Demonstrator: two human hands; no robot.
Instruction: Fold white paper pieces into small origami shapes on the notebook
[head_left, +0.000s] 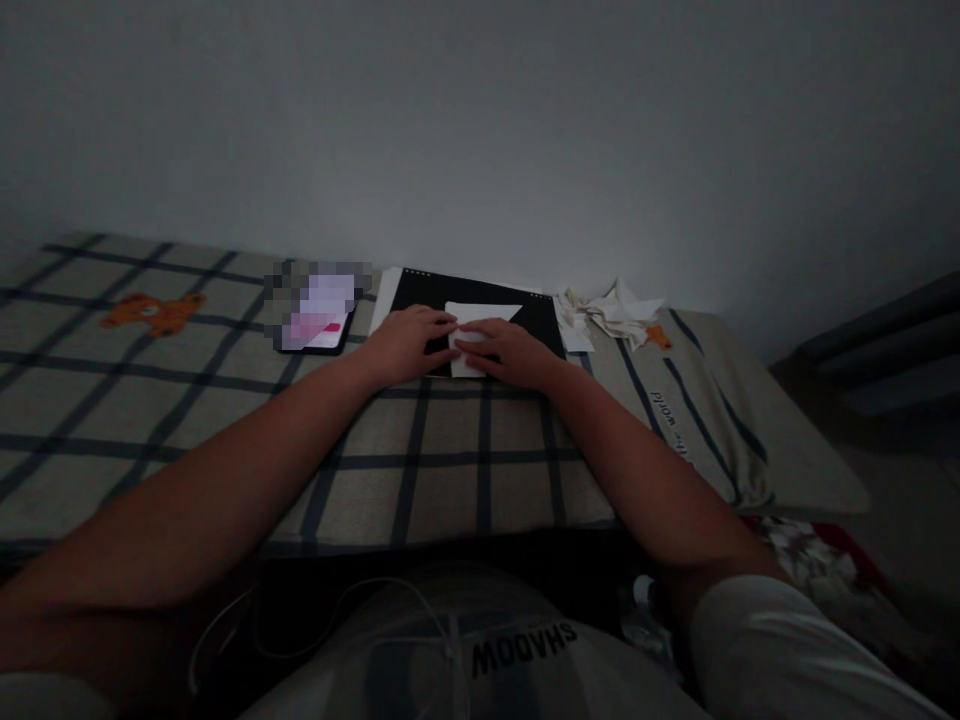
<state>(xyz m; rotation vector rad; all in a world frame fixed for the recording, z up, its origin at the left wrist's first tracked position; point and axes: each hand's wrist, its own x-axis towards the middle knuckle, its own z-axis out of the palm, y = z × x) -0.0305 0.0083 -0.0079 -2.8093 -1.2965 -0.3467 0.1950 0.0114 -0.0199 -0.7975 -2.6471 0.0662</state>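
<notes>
A folded piece of white paper (486, 311) with a pointed right corner lies on a black board or notebook cover (412, 290). My left hand (412, 342) rests at the paper's left edge, fingers stretched and thumb apart, its fingertips touching that edge. Flat across the middle of the paper lies my right hand (514, 350), its fingers extended to the left and slightly spread. The two hands' fingertips nearly meet. Part of the paper is hidden under my right hand.
A phone (330, 335) with a lit screen lies left of the black board on the checked cloth (450, 430). Crumpled paper (615, 310) sits at the right. Behind is a grey wall (480, 130). Below the edge, a plastic bottle (645, 615) stands near my right arm.
</notes>
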